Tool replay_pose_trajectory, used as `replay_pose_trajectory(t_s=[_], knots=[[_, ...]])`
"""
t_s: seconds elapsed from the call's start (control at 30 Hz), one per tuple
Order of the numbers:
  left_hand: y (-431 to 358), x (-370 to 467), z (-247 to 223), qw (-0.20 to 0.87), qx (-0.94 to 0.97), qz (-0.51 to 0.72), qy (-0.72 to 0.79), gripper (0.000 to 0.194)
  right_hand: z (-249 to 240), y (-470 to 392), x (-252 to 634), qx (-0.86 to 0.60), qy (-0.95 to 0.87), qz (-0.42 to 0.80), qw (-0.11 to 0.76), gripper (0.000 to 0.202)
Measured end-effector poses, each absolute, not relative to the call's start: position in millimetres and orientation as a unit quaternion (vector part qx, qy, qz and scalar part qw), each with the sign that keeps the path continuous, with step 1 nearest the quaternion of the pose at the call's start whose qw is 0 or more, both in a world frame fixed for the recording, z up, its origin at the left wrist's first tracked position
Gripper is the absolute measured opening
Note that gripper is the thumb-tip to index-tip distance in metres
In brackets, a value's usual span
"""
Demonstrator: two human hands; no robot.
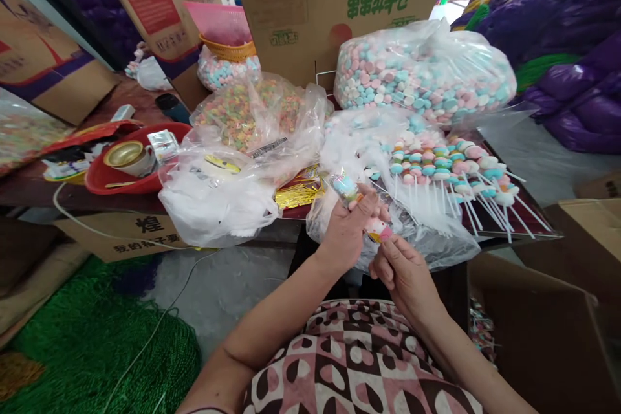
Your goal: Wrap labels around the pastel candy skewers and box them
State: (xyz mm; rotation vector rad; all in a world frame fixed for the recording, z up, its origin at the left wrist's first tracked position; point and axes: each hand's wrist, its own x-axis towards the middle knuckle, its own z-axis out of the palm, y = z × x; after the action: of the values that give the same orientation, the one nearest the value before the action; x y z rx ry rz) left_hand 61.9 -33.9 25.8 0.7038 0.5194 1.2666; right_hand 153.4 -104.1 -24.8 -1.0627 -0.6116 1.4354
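Observation:
My left hand grips a candy skewer in a clear wrapper, its pastel pieces showing above my fingers. My right hand pinches the lower end of the same skewer, where a pink and white piece sits between the two hands. Both hands are held close together in front of the table edge. Just beyond them lies a pile of pastel candy skewers with white sticks fanned toward the right, resting on clear plastic.
A big bag of pastel candies and a bag of mixed-colour candies lie on the table. Gold twist ties lie beside crumpled plastic. A red basin stands left, cardboard boxes behind and at right, green netting on the floor.

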Motion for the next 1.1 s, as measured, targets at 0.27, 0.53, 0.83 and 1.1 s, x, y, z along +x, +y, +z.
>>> replay_pose_trajectory(t_s=[0.27,0.53,0.83,1.1], knots=[[-21.8,57.1,26.1,0.702,0.331,0.583,0.239,0.027,-34.9,-103.1,163.3,-0.515,-0.362,0.556,0.543,0.030],[-42.7,54.6,-1.5,0.768,0.409,0.414,0.269,0.053,-32.3,-101.6,158.6,-0.452,-0.327,0.607,0.566,0.032],[-32.3,41.9,-13.7,0.583,0.624,0.409,0.320,0.043,-29.1,-101.5,167.7,-0.418,-0.274,0.652,0.571,0.024],[-31.7,38.1,-20.0,0.287,0.809,0.365,0.361,0.050,-32.0,-102.5,159.7,-0.439,-0.311,0.615,0.576,0.032]])
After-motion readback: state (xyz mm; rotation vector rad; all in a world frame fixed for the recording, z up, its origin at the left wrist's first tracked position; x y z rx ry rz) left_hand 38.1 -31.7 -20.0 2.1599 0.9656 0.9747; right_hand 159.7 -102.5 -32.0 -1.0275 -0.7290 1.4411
